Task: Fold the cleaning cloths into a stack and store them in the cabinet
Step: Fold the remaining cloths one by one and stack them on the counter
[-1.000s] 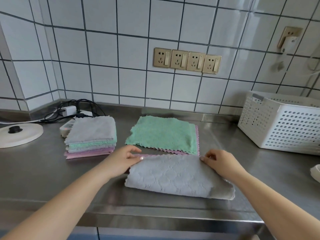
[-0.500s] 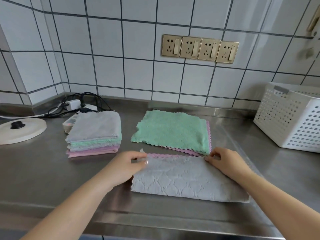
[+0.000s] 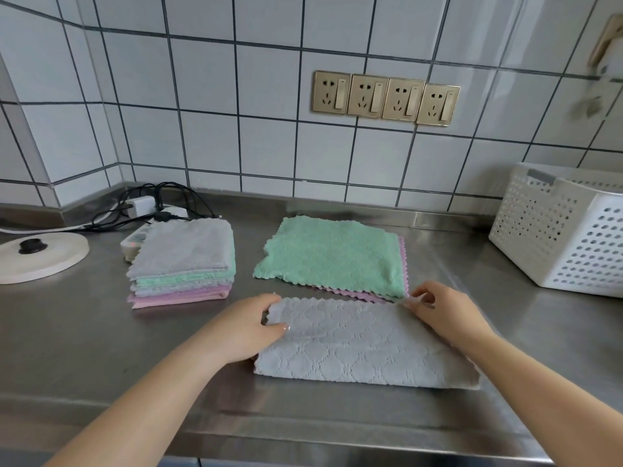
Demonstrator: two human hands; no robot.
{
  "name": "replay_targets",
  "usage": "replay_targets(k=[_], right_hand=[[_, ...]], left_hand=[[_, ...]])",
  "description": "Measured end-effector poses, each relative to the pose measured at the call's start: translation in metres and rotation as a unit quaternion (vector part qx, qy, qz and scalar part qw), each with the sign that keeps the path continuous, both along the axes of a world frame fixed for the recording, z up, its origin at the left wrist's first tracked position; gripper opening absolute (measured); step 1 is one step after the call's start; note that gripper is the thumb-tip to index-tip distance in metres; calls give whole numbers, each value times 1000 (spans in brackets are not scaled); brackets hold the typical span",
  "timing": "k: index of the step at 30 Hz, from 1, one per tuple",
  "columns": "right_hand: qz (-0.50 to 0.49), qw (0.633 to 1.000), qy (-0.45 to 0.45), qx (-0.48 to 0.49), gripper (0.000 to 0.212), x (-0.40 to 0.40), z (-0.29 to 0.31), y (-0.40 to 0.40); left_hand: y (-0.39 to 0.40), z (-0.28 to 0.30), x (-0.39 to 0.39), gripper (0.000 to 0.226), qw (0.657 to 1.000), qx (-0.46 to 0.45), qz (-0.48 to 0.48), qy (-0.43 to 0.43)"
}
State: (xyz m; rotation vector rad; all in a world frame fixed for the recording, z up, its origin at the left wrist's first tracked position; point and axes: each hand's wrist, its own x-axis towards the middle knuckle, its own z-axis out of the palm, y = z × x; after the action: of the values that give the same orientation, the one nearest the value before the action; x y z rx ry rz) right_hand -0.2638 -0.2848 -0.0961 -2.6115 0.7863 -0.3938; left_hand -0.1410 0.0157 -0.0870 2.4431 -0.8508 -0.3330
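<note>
On steel counter point(image 3: 84, 338), L hand point(image 3: 247, 326) & R hand point(image 3: 445, 310) fingers pinching grey cloth point(image 3: 360, 345) far corners.

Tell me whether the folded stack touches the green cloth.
Apart. The head view shows a strip of bare steel counter between the folded stack on the left and the green cloth.

One head-worn view looks forward and down from close above the surface point(image 3: 84, 348), facing the tiled wall point(image 3: 236, 112) behind it.
</note>
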Motion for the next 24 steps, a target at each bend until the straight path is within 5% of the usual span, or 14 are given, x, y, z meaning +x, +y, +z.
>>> replay_targets(k=[5,24], right_hand=[[-18,999,29,24,39,-26,2,-6],[14,999,-32,36,39,-94,-13,20]], left_hand=[[12,-4,-8,75,999,-47,9,9],[9,-26,-41,49,990,-51,15,-134]])
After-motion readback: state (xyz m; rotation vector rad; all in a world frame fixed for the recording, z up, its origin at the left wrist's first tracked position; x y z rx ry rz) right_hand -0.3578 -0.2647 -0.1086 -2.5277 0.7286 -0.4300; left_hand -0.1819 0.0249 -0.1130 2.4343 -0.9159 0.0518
